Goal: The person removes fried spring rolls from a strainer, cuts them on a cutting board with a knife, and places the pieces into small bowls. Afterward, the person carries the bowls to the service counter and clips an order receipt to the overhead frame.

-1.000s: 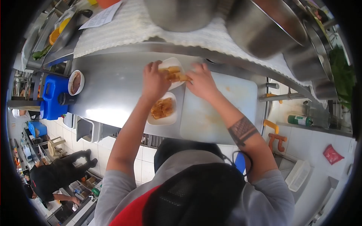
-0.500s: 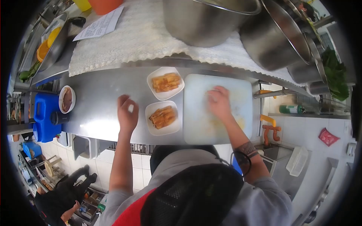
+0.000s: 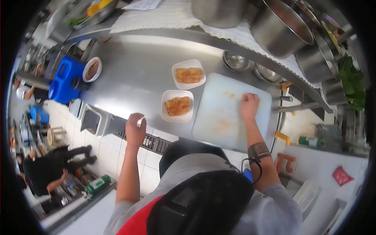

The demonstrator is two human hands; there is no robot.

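Two white square dishes hold browned, sauced food pieces: the upper dish (image 3: 188, 85) and the lower dish (image 3: 177, 118) sit on the steel counter (image 3: 129, 74). To their right lies a white cutting board (image 3: 211, 113) with orange-brown smears. My right hand (image 3: 250, 106) is over the board's right part, its fingers curled in; what they hold, if anything, is hidden. At the counter's front edge, left of the lower dish, my left hand (image 3: 136, 128) is empty, with thumb and fingers apart.
A bowl of brown food (image 3: 92, 69) stands at the left beside a blue jug (image 3: 64, 80). Metal bowls (image 3: 236, 61) sit behind the board, under a shelf with large steel pots (image 3: 274, 33). Another person (image 3: 43, 170) is at the lower left.
Both hands have left the upper dish and its food and moved apart, my left hand to the front edge, my right hand over the board. The camera view has shifted and turned.
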